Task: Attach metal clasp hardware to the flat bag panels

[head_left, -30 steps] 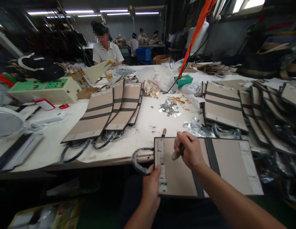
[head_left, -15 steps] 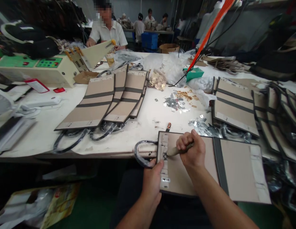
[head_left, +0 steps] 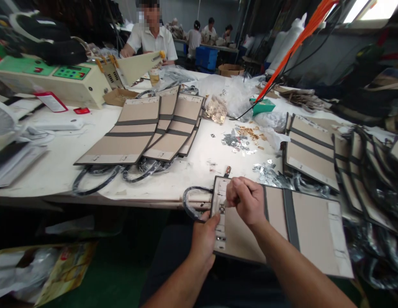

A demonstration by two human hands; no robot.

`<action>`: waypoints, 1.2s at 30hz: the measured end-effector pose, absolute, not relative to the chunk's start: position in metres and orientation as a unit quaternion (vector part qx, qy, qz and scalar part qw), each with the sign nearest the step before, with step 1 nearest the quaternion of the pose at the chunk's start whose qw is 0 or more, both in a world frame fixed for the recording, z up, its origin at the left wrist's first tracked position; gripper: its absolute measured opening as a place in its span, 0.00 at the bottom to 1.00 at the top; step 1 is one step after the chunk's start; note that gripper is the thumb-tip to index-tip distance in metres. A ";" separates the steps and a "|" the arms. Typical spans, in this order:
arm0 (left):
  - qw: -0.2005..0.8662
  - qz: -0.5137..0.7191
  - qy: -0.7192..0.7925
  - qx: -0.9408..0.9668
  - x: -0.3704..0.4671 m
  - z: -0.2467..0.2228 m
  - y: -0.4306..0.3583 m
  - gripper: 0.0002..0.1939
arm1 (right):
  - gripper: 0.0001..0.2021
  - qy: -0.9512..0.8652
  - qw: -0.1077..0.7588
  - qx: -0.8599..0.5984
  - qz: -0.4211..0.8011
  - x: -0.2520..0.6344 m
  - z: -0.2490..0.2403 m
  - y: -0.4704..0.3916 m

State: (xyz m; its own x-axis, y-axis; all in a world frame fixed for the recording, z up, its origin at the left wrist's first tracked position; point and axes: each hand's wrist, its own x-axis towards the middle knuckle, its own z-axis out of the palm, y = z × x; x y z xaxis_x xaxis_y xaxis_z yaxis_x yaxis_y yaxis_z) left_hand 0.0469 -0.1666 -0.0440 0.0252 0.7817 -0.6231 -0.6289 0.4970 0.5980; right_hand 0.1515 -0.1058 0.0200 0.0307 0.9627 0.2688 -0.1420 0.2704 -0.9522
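A beige bag panel (head_left: 244,239) with dark edging and dark cross straps lies over the table's front edge, partly above my lap. My left hand (head_left: 203,237) is closed on its left edge, thumb on top near a small metal fitting (head_left: 222,208) set in the pale strip. A plastic-wrapped bag handle (head_left: 186,201) loops out past that edge. My right hand (head_left: 248,201) is a fist just above the panel, right of the fitting. It grips a tan stick-like tool, now almost wholly hidden by the fist; its exact kind I cannot tell.
Beige bag panels (head_left: 135,141) are stacked at left, more panels (head_left: 311,149) at right. Loose silver metal plates (head_left: 271,173) and gold pieces (head_left: 250,131) lie between. A green-topped machine (head_left: 73,81) stands far left, and an orange cord (head_left: 292,47) hangs down. A person (head_left: 154,38) works across the table.
My right fist has shifted left and slightly up, nearer the fitting, and the tan tool seen earlier is now hidden behind it. My left hand keeps its hold; the view has tilted slightly.
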 end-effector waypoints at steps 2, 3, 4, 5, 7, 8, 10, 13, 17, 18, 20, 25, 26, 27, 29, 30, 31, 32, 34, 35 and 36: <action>0.710 0.499 0.490 0.084 0.047 -0.046 -0.167 0.24 | 0.24 -0.515 0.621 -0.379 0.454 0.153 0.023 -0.106; 0.709 0.501 0.489 0.087 0.047 -0.046 -0.167 0.24 | 0.24 -0.512 0.626 -0.379 0.450 0.153 0.023 -0.106; 0.708 0.503 0.487 0.088 0.047 -0.045 -0.168 0.23 | 0.24 -0.512 0.623 -0.385 0.448 0.153 0.021 -0.106; 0.707 0.506 0.486 0.088 0.047 -0.045 -0.168 0.23 | 0.25 -0.518 0.612 -0.396 0.447 0.152 0.020 -0.107; 0.705 0.510 0.485 0.086 0.046 -0.042 -0.168 0.21 | 0.25 -0.538 0.577 -0.417 0.451 0.148 0.021 -0.106; 0.704 0.511 0.485 0.086 0.046 -0.041 -0.168 0.21 | 0.25 -0.547 0.564 -0.419 0.455 0.146 0.025 -0.105; 0.703 0.513 0.485 0.085 0.046 -0.039 -0.168 0.20 | 0.25 -0.564 0.561 -0.397 0.457 0.140 0.038 -0.103; 0.700 0.519 0.483 0.083 0.045 -0.039 -0.168 0.20 | 0.25 -0.600 0.547 -0.359 0.460 0.131 0.051 -0.100; 0.696 0.525 0.484 0.078 0.044 -0.040 -0.168 0.18 | 0.26 -0.645 0.467 -0.403 0.451 0.135 0.040 -0.099; 0.697 0.524 0.483 0.078 0.044 -0.040 -0.168 0.18 | 0.26 -0.638 0.468 -0.416 0.448 0.139 0.036 -0.100; 0.703 0.519 0.480 0.079 0.044 -0.043 -0.169 0.19 | 0.25 -0.605 0.517 -0.407 0.449 0.145 0.035 -0.101; 0.710 0.508 0.481 0.078 0.045 -0.049 -0.167 0.20 | 0.24 -0.554 0.614 -0.354 0.436 0.144 0.035 -0.107; 0.711 0.507 0.481 0.079 0.045 -0.050 -0.167 0.20 | 0.24 -0.560 0.597 -0.377 0.434 0.144 0.032 -0.108; 0.711 0.507 0.480 0.081 0.045 -0.050 -0.166 0.20 | 0.24 -0.570 0.572 -0.403 0.431 0.146 0.028 -0.109; 0.713 0.507 0.476 0.085 0.045 -0.049 -0.167 0.20 | 0.26 -0.592 0.512 -0.459 0.420 0.157 0.025 -0.108; 0.715 0.508 0.473 0.087 0.044 -0.048 -0.168 0.21 | 0.26 -0.600 0.481 -0.495 0.404 0.165 0.025 -0.107; 0.716 0.507 0.471 0.089 0.044 -0.047 -0.170 0.21 | 0.26 -0.609 0.449 -0.535 0.376 0.174 0.026 -0.106; 0.718 0.506 0.469 0.091 0.043 -0.047 -0.172 0.21 | 0.25 -0.619 0.412 -0.574 0.342 0.182 0.027 -0.105; 0.724 0.501 0.465 0.092 0.043 -0.046 -0.179 0.20 | 0.18 -0.642 0.334 -0.631 0.279 0.195 0.027 -0.103; 0.725 0.498 0.467 0.089 0.043 -0.046 -0.182 0.20 | 0.13 -0.659 0.291 -0.644 0.257 0.199 0.024 -0.103; 0.724 0.496 0.471 0.086 0.043 -0.047 -0.185 0.20 | 0.09 -0.675 0.249 -0.652 0.242 0.201 0.020 -0.103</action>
